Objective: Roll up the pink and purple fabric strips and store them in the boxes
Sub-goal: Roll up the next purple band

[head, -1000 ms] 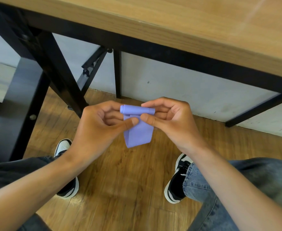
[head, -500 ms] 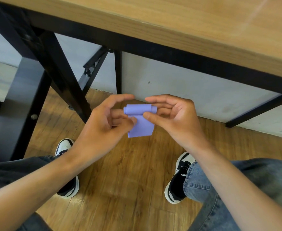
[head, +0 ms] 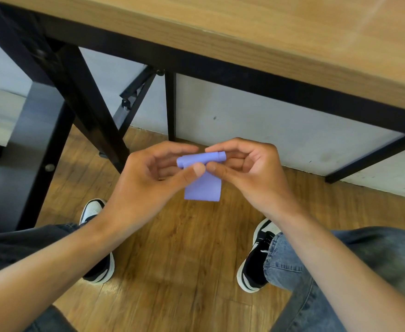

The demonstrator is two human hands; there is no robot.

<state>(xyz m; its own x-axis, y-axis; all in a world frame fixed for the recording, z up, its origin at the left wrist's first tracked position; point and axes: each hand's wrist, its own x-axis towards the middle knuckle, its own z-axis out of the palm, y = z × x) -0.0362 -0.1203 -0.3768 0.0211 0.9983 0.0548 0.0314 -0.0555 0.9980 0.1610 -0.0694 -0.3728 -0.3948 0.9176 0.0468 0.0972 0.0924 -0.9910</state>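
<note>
Half a second on, both hands had dropped a touch lower and the thumbs had closed in until they nearly met. The left hand [head: 146, 178] pinched the purple strip [head: 202, 180] between thumb and curled fingers, and the right hand [head: 249, 171] gripped it the same way from the other side. The rolled part sat along the top, fatter than before, with a short flat tail hanging below, held in the air over the wooden floor [head: 172, 271], below the table [head: 268, 32] edge. No boxes were in sight from here.
</note>
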